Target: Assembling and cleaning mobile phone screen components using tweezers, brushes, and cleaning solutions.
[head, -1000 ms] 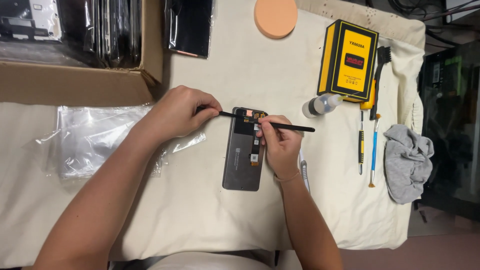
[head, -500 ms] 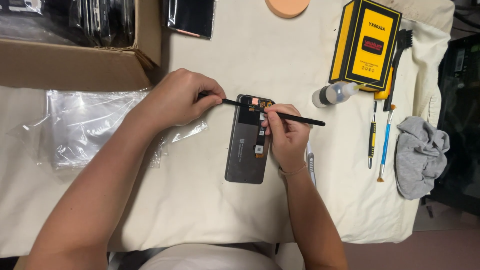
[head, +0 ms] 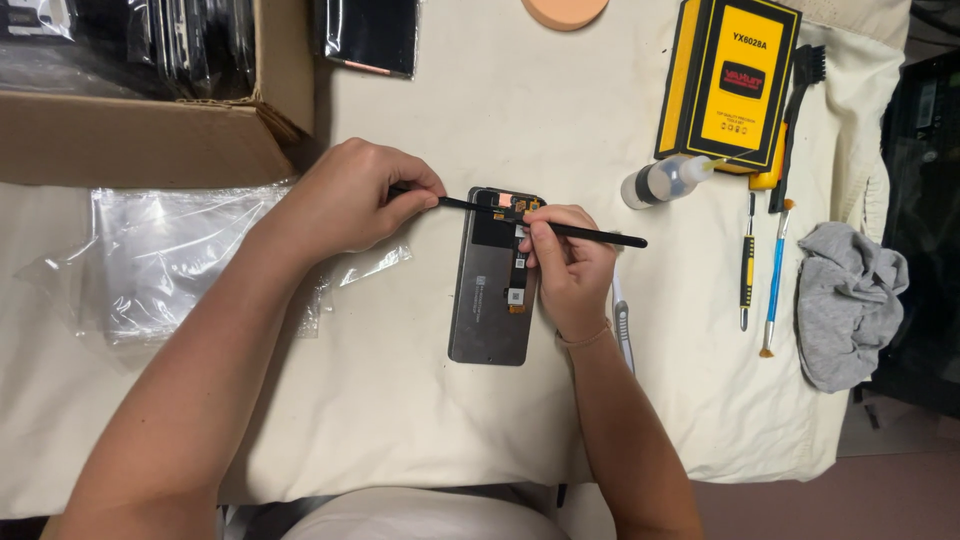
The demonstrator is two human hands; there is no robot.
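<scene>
Hands over phone screen panel (head: 492, 290) lying back-up mid-table: left hand (head: 350, 195) pinches thin black tool (head: 480, 206), right hand (head: 568, 262) pinches black spudger (head: 590, 234) at flex cable (panel steadied, likely); plastic bag (head: 180, 255) left.

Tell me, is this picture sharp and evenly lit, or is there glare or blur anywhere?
Head view: soft, even light, only faint shadows under the left hand and right hand; the phone panel and thin black tool look sharp; mild glare streaks the clear plastic bag; the right edge past the grey cloth falls dark.
</scene>
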